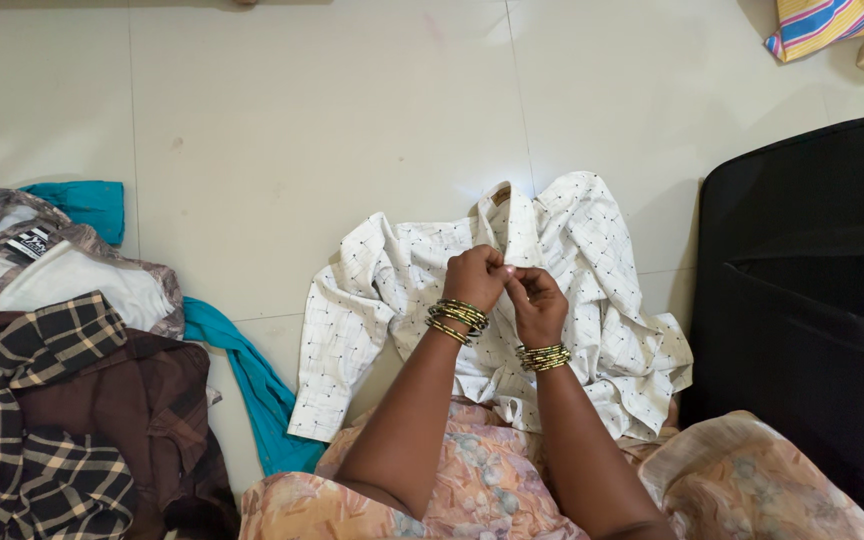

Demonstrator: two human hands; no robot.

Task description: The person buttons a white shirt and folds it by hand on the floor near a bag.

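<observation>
Heap of brown checked and teal clothes at left on pale tiled floor, white dotted cotton shirt spread mid-floor, collar pointing away, left hand and right hand both pinching its front placket, black case at right

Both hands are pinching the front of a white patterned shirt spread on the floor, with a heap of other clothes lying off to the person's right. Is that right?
Not quite. The head view shows the heap of clothes on the person's left, not right. The left hand and right hand do pinch the white patterned shirt spread on the floor.
</observation>
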